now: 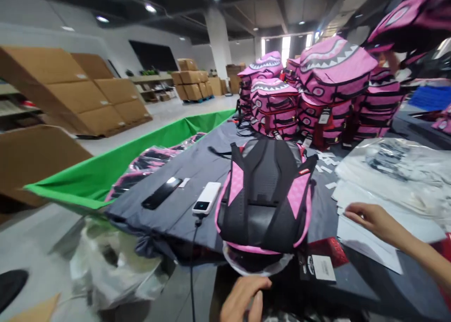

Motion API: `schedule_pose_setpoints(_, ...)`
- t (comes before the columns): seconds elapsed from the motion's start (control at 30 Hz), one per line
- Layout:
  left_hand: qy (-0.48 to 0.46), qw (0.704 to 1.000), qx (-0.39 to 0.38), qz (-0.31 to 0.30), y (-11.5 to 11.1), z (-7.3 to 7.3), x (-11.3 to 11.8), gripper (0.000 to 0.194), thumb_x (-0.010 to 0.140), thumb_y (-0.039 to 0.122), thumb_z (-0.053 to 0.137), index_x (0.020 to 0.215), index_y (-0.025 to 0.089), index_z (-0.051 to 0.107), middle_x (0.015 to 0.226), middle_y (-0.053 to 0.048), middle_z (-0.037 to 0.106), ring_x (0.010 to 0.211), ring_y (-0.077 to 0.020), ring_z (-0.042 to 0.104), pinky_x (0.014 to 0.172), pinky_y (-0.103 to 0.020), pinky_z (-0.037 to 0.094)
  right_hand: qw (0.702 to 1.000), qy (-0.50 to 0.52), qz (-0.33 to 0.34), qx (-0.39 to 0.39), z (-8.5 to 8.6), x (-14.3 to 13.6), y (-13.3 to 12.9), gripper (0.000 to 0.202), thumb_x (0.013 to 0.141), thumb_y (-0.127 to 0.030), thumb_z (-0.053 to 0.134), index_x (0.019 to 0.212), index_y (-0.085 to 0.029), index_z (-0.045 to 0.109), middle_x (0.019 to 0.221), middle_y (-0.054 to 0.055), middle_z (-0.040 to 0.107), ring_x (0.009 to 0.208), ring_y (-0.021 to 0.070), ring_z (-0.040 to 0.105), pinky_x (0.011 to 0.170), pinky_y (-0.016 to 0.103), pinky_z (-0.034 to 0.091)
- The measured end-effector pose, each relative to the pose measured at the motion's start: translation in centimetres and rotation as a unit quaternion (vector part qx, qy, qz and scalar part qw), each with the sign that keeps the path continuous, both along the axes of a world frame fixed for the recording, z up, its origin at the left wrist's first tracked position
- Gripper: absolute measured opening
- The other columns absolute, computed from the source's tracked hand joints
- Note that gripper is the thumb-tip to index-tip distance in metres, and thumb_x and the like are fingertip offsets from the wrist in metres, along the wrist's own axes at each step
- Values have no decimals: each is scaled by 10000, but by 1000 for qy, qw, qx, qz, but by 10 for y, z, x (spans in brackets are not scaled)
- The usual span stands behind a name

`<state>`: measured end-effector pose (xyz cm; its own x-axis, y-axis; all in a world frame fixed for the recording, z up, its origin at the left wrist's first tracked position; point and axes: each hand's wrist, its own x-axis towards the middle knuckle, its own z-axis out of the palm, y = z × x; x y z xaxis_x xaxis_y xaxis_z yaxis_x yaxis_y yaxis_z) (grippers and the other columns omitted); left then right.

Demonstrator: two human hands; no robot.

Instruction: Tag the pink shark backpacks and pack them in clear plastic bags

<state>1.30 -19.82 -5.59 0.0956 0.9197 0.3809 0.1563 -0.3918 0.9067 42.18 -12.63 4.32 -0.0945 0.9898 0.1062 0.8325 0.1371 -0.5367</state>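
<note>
Grey table [197,164]: we see the left hand [244,299] half-open, empty, near a backpack [265,190]; right hand [376,222] at white sheets [369,252], grip unclear.

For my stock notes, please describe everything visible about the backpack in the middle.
The backpack is black with pink edging, pink strap panels and a small red label on one strap. Its back looks padded, the near part smooth and leathery. It lies on the gray-covered table, shoulder straps upward. The left hand is close to its near end; contact is unclear.
</note>
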Motion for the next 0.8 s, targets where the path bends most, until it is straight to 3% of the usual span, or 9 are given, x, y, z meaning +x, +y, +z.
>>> schedule_pose_setpoints(0.03,81,986,144,32,14,11,-3,261,980,252,557,1155,274,750,1136,-70,767,1100,-247,700,1031,-411,499,999,-5,-25,-28,-13,14,-15,688,830,-874,464,753,-229,691,713,45,687,612,190,582,588,311,444)
schedule_pose_setpoints(0.1,239,912,325,80,50,29,-4,384,963,229,561,1332,253,665,1377,-105,668,1341,-300,571,1172,-482,366,995,5,-83,-50,-41,32,-36,728,722,-936,511,738,-233,700,737,59,704,651,219,618,624,335,479)
schedule_pose_setpoints(0.17,341,855,379,96,87,41,-4,446,1002,283,505,1425,167,583,1407,-136,646,1356,-280,561,1208,-438,294,988,22,-147,-33,-68,39,-46,760,627,-972,540,733,-234,689,733,71,700,669,240,630,652,360,506)
schedule_pose_setpoints(0.23,376,836,390,91,117,45,-10,451,1029,314,442,1430,151,568,1336,-118,697,1277,-250,626,1185,-408,304,979,30,-201,-9,-91,39,-49,773,615,-980,518,748,-234,671,737,82,692,663,249,621,660,384,512)
schedule_pose_setpoints(0.33,382,846,365,66,142,45,-32,400,1023,296,436,1364,196,620,1278,-69,734,1219,-231,667,1119,-396,366,971,30,-236,1,-111,36,-49,724,664,-932,523,801,-238,678,787,87,697,690,259,615,674,400,500)
schedule_pose_setpoints(0.5,396,857,330,11,152,45,-65,400,1024,295,387,1275,222,689,1274,-46,736,1199,-219,682,1056,-399,429,973,15,-230,25,-118,33,-50,600,729,-840,546,806,-265,700,825,62,706,782,270,647,713,385,491)
schedule_pose_setpoints(0.67,406,858,314,-4,152,41,-65,410,1034,275,382,1359,237,629,1343,-52,698,1217,-210,673,1114,-439,395,974,11,-220,43,-115,33,-48,585,815,-797,437,739,-279,697,786,53,709,734,252,666,645,353,483)
schedule_pose_setpoints(0.73,402,860,315,-25,148,46,-62,398,1040,277,393,1372,257,612,1350,-45,695,1225,-204,667,1122,-442,407,979,2,-196,54,-108,34,-46,557,836,-762,432,740,-280,694,788,53,710,730,249,668,638,347,482)
schedule_pose_setpoints(0.8,367,878,306,0,137,57,-54,368,1038,281,432,1363,258,604,1393,-61,665,1262,-210,639,1107,-440,442,983,-18,-168,76,-96,39,-42,545,858,-735,413,751,-275,684,799,62,713,750,257,674,667,356,488)
